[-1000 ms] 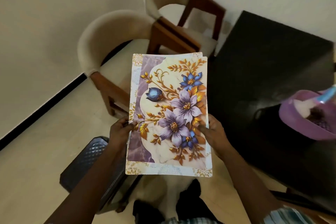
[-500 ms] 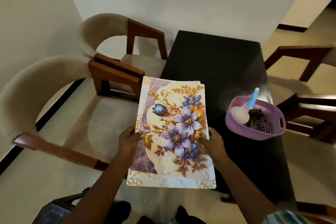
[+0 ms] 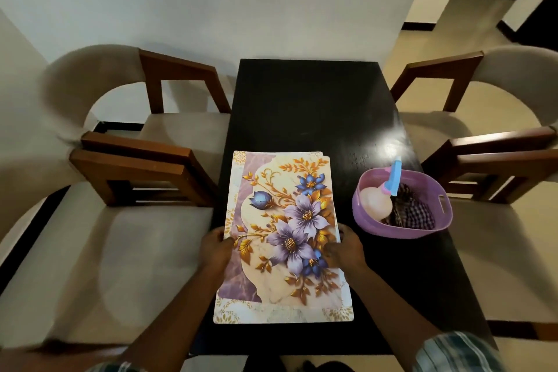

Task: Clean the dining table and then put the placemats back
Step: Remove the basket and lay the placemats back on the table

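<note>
So the placemats (image 3: pixel 283 238) are a little stack with a purple and gold flower print. You can see a second mat's edge poking out at the far right corner under the top one. The stack is over the near left part of the dark tabletop (image 3: pixel 302 106), long side running away from the person. Can't honestly tell if it's lying flat on the tabletop or held just above it.

The left hand (image 3: pixel 216 246) grips the left long edge and the right hand (image 3: pixel 344 248) grips the right long edge, roughly opposite each other. Both have the thumb on the printed face and the fingers (image 3: pixel 345 229) curled round the edge, so both are clamped on the mats.

Just beside the stack on the right, not touching it, sits a purple basket (image 3: pixel 401 231). Inside it there's a spray bottle (image 3: pixel 376 204) lying tilted with its blue nozzle sticking up over the rim, plus a checked cloth (image 3: pixel 413 213). Wooden chairs (image 3: pixel 181 172) with cream cushions line both long sides.
</note>
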`<state>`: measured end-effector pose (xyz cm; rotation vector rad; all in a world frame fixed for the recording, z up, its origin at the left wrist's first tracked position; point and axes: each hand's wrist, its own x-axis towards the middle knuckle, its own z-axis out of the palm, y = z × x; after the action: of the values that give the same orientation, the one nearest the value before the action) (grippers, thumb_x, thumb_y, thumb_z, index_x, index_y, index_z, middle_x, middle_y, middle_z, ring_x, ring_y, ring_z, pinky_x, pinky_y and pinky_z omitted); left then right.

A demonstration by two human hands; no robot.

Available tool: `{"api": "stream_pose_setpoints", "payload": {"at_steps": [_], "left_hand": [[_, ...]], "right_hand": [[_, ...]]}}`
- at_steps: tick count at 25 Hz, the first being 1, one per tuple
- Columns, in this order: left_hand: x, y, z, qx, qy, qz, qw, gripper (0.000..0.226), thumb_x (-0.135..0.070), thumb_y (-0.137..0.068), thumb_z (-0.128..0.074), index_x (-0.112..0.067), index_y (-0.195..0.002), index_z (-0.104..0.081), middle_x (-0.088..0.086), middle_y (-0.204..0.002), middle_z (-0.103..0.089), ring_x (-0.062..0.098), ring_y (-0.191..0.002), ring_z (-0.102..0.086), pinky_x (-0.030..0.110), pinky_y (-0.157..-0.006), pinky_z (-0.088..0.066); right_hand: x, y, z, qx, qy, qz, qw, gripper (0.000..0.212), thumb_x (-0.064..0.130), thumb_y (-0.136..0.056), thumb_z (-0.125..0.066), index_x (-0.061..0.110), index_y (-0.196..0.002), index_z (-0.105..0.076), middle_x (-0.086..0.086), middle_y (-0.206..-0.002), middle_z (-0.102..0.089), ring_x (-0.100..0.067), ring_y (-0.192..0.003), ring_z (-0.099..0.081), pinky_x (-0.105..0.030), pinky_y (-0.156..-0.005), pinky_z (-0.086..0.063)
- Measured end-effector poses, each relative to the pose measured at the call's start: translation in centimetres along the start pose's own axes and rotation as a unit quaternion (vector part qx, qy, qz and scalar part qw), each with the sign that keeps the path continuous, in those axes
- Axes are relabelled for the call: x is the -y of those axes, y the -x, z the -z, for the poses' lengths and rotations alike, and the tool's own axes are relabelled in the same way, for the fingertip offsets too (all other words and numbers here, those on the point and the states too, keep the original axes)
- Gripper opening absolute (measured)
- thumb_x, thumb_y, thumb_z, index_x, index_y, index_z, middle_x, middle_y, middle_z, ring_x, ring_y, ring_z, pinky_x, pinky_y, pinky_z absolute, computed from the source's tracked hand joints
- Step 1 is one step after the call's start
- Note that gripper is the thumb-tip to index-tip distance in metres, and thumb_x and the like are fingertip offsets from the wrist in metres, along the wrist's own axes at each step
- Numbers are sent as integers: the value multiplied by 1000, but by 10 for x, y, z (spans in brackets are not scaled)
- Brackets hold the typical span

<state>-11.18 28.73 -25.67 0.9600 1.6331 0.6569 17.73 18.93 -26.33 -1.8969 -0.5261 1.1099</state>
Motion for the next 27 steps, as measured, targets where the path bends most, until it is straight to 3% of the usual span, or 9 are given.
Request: {"api": "stream_pose_setpoints", "payload": {"at_steps": [2, 4, 6, 9, 12, 15, 19, 23, 27], "left_hand": [[1, -2, -2, -32, -94, -16, 995, 32, -6, -90, -74, -4, -122, -71, 15, -116, -76, 29, -93, -73, 32, -76, -57], [1, -1, -2, -70, -141, -17, 987, 44, -9, -85, -80, -4, -128, -68, 17, -122, -74, 34, -104, -71, 37, -85, -56], [-1, 0, -3, -94, -159, -25, 983, 55, -13, -83, -83, -4, -134, -63, 19, -128, -70, 36, -112, -69, 44, -93, -57], [-20, 7, -21, -93, -155, -62, 982, 51, -16, -84, -82, -7, -130, -64, 15, -126, -70, 34, -110, -69, 45, -93, -58], [-53, 22, -66, -62, -120, -79, 988, 37, -14, -87, -78, -13, -122, -68, 8, -115, -72, 26, -106, -68, 40, -93, -56], [-83, 38, -130, 22, -93, -101, 990, 26, -19, -86, -74, -16, -112, -74, 4, -105, -76, 25, -101, -72, 42, -95, -57], [-116, 56, -214, 132, -29, -47, 990, 14, -15, -94, -70, -12, -107, -75, 9, -94, -76, 25, -89, -72, 41, -85, -58], [-139, 56, -267, 147, -15, 17, 989, 21, -15, -96, -69, -11, -117, -71, 12, -108, -76, 23, -99, -75, 41, -92, -63], [-148, 56, -288, 114, -49, 32, 992, 27, -3, -94, -67, -9, -120, -70, 8, -109, -74, 22, -98, -74, 41, -90, -64]], "right_hand": [[-3, 4, -2, -13, 30, -10, 999, 50, -14, -78, -75, 5, -123, -65, -13, -109, -73, -32, -100, -71, -40, -91, -58], [-10, 5, 0, -9, 35, -7, 999, 54, -14, -77, -79, 1, -127, -64, -14, -111, -74, -29, -98, -72, -38, -88, -59], [-10, 8, 7, 18, 29, -12, 999, 54, -11, -79, -81, 6, -127, -64, -7, -110, -74, -21, -95, -73, -32, -82, -60], [-2, 14, 31, 5, 67, -7, 998, 45, 4, -86, -81, 15, -126, -67, 5, -110, -70, -14, -98, -68, -30, -91, -55], [-9, 1, 91, -76, 67, -55, 993, 19, 13, -91, -75, 14, -110, -75, 1, -106, -74, -19, -99, -70, -35, -94, -57], [-21, -12, 166, -125, -58, -158, 978, 14, 12, -96, -67, 14, -107, -76, -7, -101, -75, -23, -93, -73, -45, -95, -60], [-5, -31, 232, -266, -154, -108, 945, 11, 13, -99, -62, 17, -96, -72, -11, -103, -75, -21, -91, -72, -40, -91, -61], [32, -62, 263, -195, -145, -19, 970, 13, 23, -102, -63, 17, -109, -73, -8, -105, -75, -22, -96, -71, -38, -87, -60], [47, -88, 270, -118, -45, 10, 992, 19, 16, -97, -70, 12, -114, -77, -9, -102, -79, -23, -93, -76, -37, -83, -63]]}}
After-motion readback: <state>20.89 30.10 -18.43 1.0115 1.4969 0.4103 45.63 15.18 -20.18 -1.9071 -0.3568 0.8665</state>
